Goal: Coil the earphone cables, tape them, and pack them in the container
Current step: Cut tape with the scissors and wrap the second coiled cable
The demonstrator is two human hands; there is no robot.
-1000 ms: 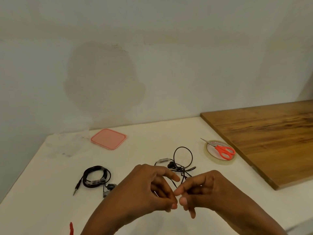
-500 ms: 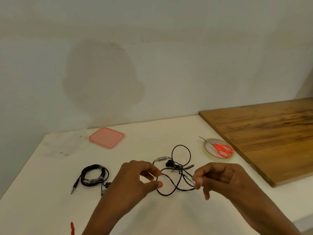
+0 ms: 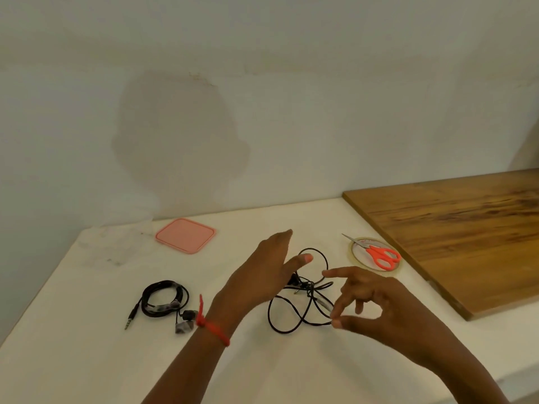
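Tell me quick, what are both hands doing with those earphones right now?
Left hand open, hovering over loose earphones. Right hand pinching their cable. Other earphones already coiled and taped. Scissors on tape roll, clear of the work.

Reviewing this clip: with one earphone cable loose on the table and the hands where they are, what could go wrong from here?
1. The loose earphone cable lies in crossed loops; the right hand pinches one strand, so pulling may tighten a knot.
2. The left hand is open above the cable's tangled middle, holding nothing, so loops may spring apart.
3. The scissors rest on the tape roll; grabbing the tape could tip them.
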